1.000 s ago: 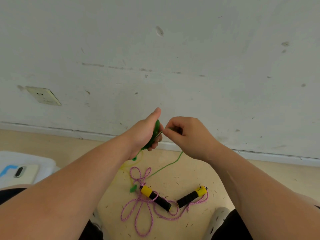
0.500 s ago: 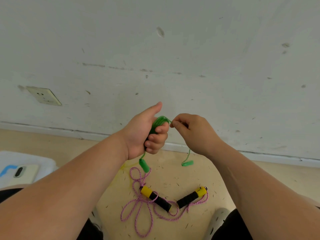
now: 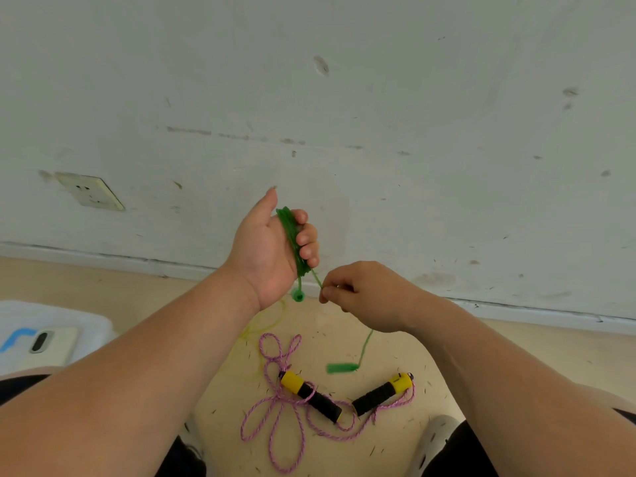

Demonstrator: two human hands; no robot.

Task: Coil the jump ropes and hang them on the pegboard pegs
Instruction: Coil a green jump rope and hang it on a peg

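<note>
Green jump rope (image 3: 292, 239): wound into a tight bundle of loops, held in the air above the pink jump rope (image 3: 275, 418), on its wall side. Sits across the palm of the left hand (image 3: 266, 256), four fingers curled over the bundle, thumb pointing straight up. Below the bundle hangs one green handle (image 3: 297, 296), seen end-on, just under the heel of that hand. A free strand slants down from the bundle to the right hand (image 3: 364, 296), pinched between thumb and forefinger, remaining fingers curled in. Reappears under that hand and drops to the second green handle (image 3: 341, 367), just above the pink jump rope's grips; cannot tell whether touching the floor (image 3: 516, 356).

Pink jump rope lies in loose loops on the floor, its two yellow-and-black handles (image 3: 311, 395) (image 3: 382, 394) angled toward each other, inner ends near but apart. Just above its loops, a faint yellow cord (image 3: 265, 321). Well up and left of it, a wall socket (image 3: 90, 191).
</note>
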